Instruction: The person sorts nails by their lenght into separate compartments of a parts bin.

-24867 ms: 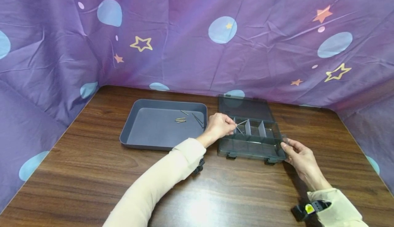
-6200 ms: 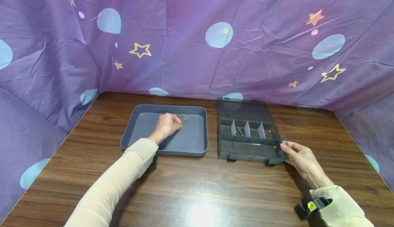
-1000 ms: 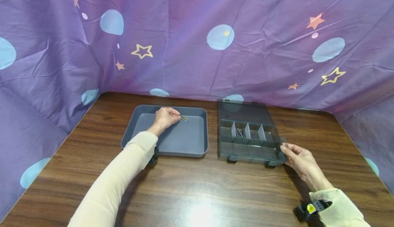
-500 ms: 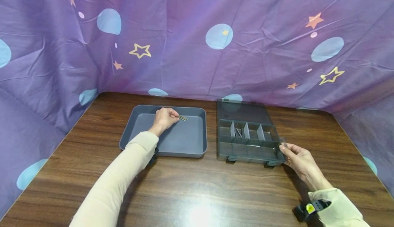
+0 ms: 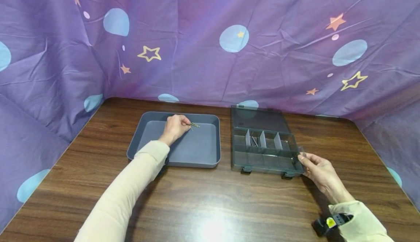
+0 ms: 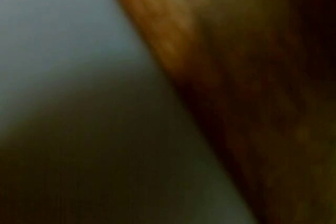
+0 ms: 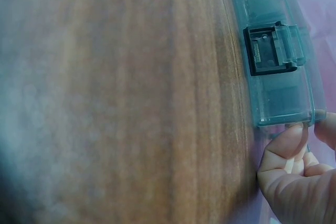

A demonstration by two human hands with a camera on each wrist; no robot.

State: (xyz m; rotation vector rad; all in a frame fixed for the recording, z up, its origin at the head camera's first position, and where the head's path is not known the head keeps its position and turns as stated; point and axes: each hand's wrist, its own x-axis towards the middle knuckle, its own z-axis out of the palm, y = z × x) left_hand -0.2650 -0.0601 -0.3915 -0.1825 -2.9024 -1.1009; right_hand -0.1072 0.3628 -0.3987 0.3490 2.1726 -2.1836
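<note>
Inside the grey tray [image 5: 197,151], toward its far side: left hand [image 5: 175,128], fingers bent, thumb and fingertips together at the near ends of the brass-coloured pins [image 5: 195,125]. Can't tell whether a pin is clamped between the tips; they cover the ends. Exact pin count also unclear, they lie close together. Left wrist view is too blurred to help.

Right of the tray, a little apart from it: see-through grey organizer box [image 5: 262,160], lid [image 5: 262,120] folded back toward the drape [image 5: 197,63]. Right hand [image 5: 323,174] grips its near right corner, thumb and fingers clamped on the end wall and edge. Right wrist view shows the same hold, just past one latch [image 7: 270,51]. The other latch [image 5: 247,170] sits on the front wall, left part.

Back row of the box has three pale dividers [image 5: 277,141]. Grey metal pins [image 5: 254,140] lean in the slot between the left and middle dividers.

Tray and box both sit on the wood-grain table [image 5: 259,198]. Pale sleeves on both arms; black strapped device [image 5: 328,223] at the right wrist.
</note>
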